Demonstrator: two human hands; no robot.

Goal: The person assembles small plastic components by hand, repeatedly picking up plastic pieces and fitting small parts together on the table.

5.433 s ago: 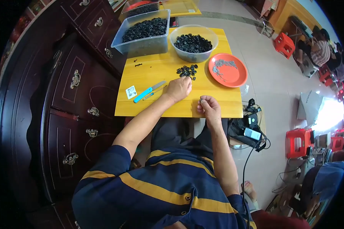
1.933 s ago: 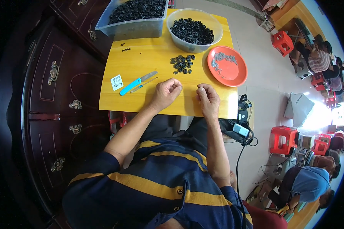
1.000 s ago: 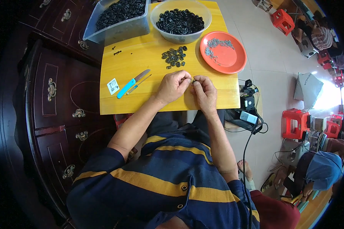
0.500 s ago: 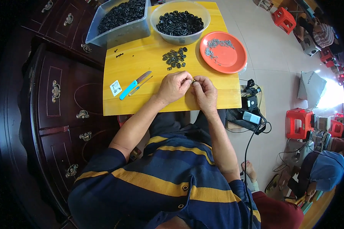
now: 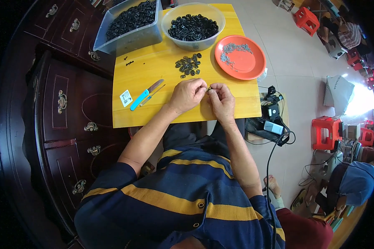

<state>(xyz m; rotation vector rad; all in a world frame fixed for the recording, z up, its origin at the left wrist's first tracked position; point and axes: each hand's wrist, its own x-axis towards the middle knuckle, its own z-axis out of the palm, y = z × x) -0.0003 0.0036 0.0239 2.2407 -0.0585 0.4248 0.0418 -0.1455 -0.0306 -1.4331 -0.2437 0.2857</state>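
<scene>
My left hand and my right hand meet over the near edge of the yellow table. The right thumb and forefinger pinch a small black oval piece, mostly covered by fingertips. My left fingers are closed right beside it; what they grip, if anything, is hidden. Beyond the hands lies a loose pile of small black oval parts with holes. An orange-red plate to the right holds many tiny silver-grey metal pieces.
At the back stand a round clear tub and a rectangular bin, both full of black parts. A blue-handled knife, a thin tool and a white label lie left. Dark drawers flank the table; cables and a black device lie right.
The hands keep nearly the same pose, fingertips together around the small piece. The whole view has shifted slightly; nothing on the table has visibly been moved.
</scene>
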